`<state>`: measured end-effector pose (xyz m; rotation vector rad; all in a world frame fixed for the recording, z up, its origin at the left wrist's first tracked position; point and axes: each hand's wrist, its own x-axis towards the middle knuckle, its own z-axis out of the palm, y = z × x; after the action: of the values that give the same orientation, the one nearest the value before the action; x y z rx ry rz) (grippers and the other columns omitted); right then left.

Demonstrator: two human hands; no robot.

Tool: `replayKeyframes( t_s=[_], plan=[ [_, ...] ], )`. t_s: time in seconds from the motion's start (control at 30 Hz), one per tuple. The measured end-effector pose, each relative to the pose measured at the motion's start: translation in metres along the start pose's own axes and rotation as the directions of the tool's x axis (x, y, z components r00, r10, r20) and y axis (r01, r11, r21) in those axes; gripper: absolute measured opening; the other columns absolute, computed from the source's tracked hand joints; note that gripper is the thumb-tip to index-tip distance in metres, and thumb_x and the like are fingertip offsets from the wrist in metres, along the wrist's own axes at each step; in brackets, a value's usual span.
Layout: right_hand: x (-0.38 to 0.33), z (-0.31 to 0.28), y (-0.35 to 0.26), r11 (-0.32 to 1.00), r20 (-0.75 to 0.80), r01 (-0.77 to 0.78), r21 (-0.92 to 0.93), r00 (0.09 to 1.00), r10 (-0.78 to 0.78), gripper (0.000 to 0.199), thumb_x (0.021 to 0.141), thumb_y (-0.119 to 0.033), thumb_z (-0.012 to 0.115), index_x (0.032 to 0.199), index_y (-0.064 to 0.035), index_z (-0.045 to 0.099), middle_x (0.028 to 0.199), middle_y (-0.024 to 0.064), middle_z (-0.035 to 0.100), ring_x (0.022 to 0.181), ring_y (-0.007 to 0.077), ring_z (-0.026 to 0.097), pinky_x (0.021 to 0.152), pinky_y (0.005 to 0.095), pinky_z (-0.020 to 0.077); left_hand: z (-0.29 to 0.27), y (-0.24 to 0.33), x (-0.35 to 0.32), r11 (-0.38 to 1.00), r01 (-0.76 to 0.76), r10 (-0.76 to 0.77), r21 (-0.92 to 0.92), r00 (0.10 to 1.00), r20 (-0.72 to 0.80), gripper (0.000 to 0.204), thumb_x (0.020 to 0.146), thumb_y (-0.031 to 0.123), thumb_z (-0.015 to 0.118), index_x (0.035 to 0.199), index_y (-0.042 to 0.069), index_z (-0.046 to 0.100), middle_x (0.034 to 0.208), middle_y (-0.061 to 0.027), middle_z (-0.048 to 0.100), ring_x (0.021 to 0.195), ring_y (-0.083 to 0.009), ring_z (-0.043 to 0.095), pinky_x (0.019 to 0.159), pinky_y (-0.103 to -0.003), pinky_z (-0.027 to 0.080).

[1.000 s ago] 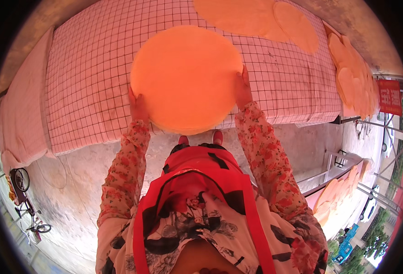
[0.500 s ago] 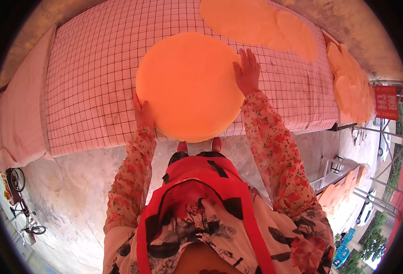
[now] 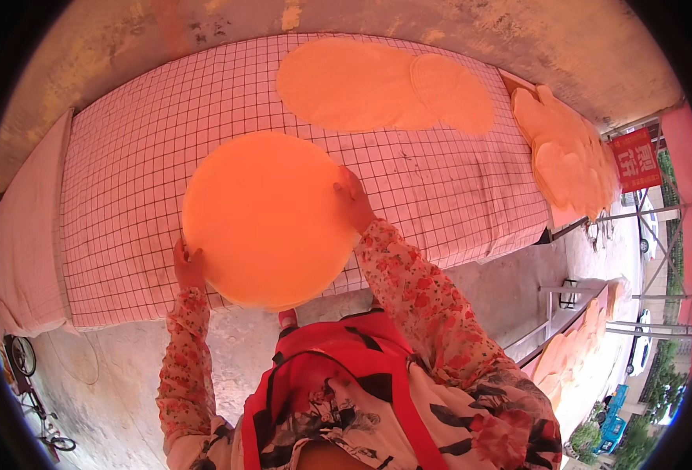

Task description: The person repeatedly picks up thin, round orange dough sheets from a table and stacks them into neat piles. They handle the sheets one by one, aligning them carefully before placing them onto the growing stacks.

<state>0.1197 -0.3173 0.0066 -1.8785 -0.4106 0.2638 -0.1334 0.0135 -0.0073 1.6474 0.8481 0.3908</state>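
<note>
A thick-edged stack of round, thin, orange-tinted flatbreads (image 3: pixel 268 215) lies at the front of the cloth-covered table (image 3: pixel 138 157), its near edge jutting a little past the table's front. My left hand (image 3: pixel 189 266) rests against the stack's lower left rim, thumb and fingers apart. On the other side my right hand (image 3: pixel 354 202) lies along the right rim, its fingers stretched and slightly bent. Neither hand appears to lift the stack. Flowered sleeves cover both my forearms.
More flatbreads (image 3: pixel 354 84) lie overlapped at the table's far side. Another pile (image 3: pixel 569 153) sits at the right end, near a red sign (image 3: pixel 636 160). Lower right stands a second rack of flatbreads (image 3: pixel 573 341). A bicycle (image 3: pixel 36 407) is at the far left; a wall (image 3: pixel 409 19) runs behind.
The view has shifted, so the table and stack sit lower and more to the left. Both hands stay at the stack's sides; the right hand's fingers are more bent than before.
</note>
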Motion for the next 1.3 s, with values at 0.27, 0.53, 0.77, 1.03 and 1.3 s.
replayKeyframes(
  t_s=[0.27,0.53,0.77,1.03,1.3],
  plan=[
    [-0.011,-0.199,0.059,0.507,-0.026,-0.237,0.829,0.889,0.457,0.055,0.096,-0.026,0.05,0.141,-0.0043,0.028,0.139,0.0131,0.038,0.125,0.0276,0.043,0.102,0.0377,0.0367,0.21,0.197,-0.068,0.935,-0.198,0.187,-0.294,0.98,-0.065,0.022,0.091,0.008,0.053,0.112,0.0,0.055,0.11,-0.0062,0.058,0.104,-0.0153,0.055,0.091,-0.029,0.045],
    [0.089,-0.406,0.115,0.395,-0.118,-0.16,0.905,0.797,0.593,0.056,0.095,-0.025,0.049,0.14,0.0005,0.026,0.137,0.0142,0.038,0.122,0.0279,0.043,0.103,0.0365,0.0374,0.429,0.139,-0.012,0.607,0.26,-0.277,-0.75,0.955,0.107,0.028,0.091,0.019,0.056,0.115,0.006,0.05,0.107,-0.008,0.055,0.099,-0.0232,0.054,0.086,-0.034,0.047],
    [0.175,-0.496,0.165,0.57,-0.06,-0.332,0.751,0.827,0.559,0.051,0.089,-0.018,0.058,0.128,0.0049,0.035,0.122,0.0116,0.043,0.11,0.0223,0.047,0.096,0.0366,0.0433,0.464,0.179,0.029,0.468,0.414,-0.571,-0.781,0.816,0.09,0.044,0.089,0.025,0.059,0.124,0.006,0.04,0.115,-0.0108,0.046,0.1,-0.024,0.05,0.087,-0.038,0.044],
    [0.223,-0.507,0.161,-0.051,0.297,-0.363,0.93,0.666,0.684,0.042,0.088,-0.02,0.062,0.119,-0.0011,0.042,0.107,0.0058,0.049,0.092,0.0156,0.052,0.089,0.0334,0.0467,0.484,0.186,0.055,0.245,0.266,-0.585,-0.932,0.807,0.077,0.053,0.087,0.031,0.063,0.129,0.007,0.04,0.118,-0.0079,0.045,0.106,-0.0223,0.047,0.095,-0.039,0.043],
    [0.269,-0.503,0.161,0.727,0.046,0.326,-0.604,0.925,-0.377,0.022,0.087,-0.022,0.063,0.085,0.0001,0.061,0.07,0.008,0.061,0.063,0.019,0.057,0.06,0.032,0.0481,0.505,0.207,0.075,0.305,0.325,-0.577,-0.895,0.811,0.097,0.032,0.09,0.023,0.061,0.115,0.005,0.051,0.103,-0.0058,0.054,0.092,-0.0192,0.054,0.083,-0.034,0.051]
  ],
)
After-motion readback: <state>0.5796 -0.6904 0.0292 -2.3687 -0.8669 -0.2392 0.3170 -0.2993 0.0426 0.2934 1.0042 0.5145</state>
